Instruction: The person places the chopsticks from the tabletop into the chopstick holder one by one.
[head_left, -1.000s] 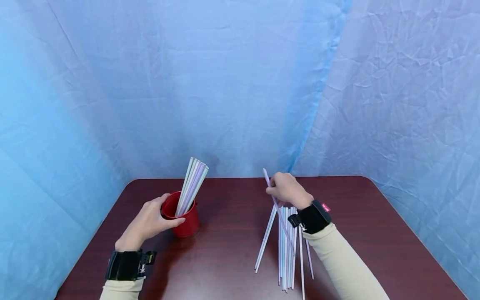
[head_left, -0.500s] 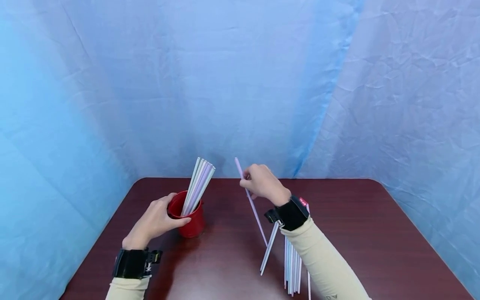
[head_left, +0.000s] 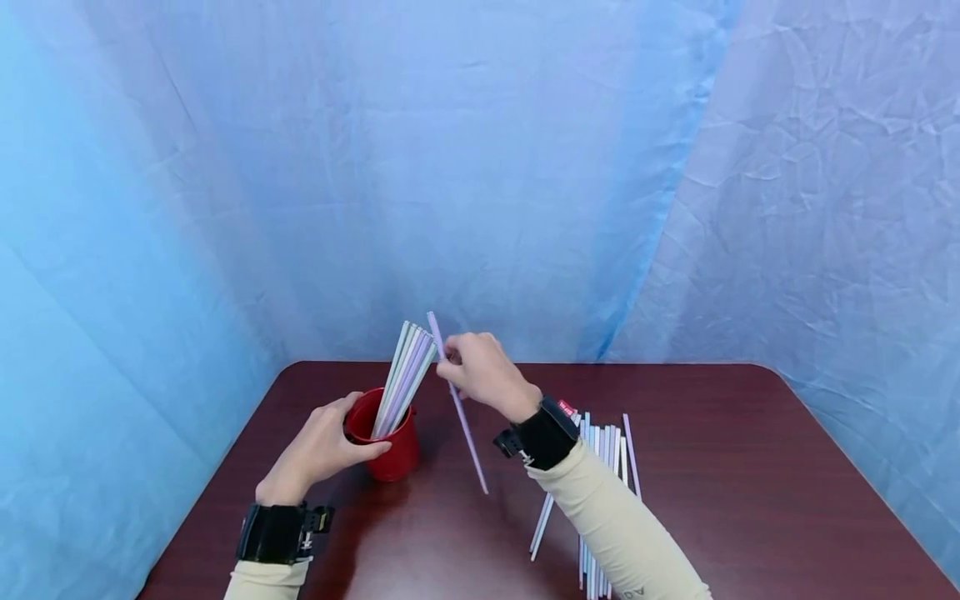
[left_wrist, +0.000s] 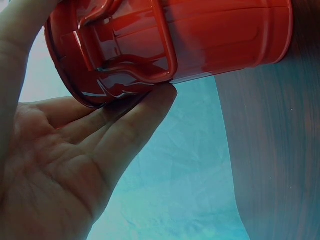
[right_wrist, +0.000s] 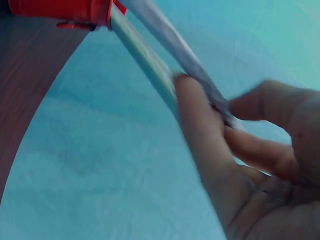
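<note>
The right hand [head_left: 483,375] pinches a lilac straw [head_left: 459,408], tilted toward 11 o'clock just beside the bunched straws [head_left: 405,379] in the red cup [head_left: 393,450]; the left hand [head_left: 318,450] seemingly cups it at 9 o'clock

The head view looks forward and down from above the near edge of the dark brown wooden desk [head_left: 750,467], taking in its whole far edge and the blue cloth backdrop [head_left: 525,167]. The left wrist view sits very close under the palm, looking up at the red metal cup [left_wrist: 200,35]. The right wrist view looks from near the palm toward that same cup [right_wrist: 55,10], which all three views share.
</note>
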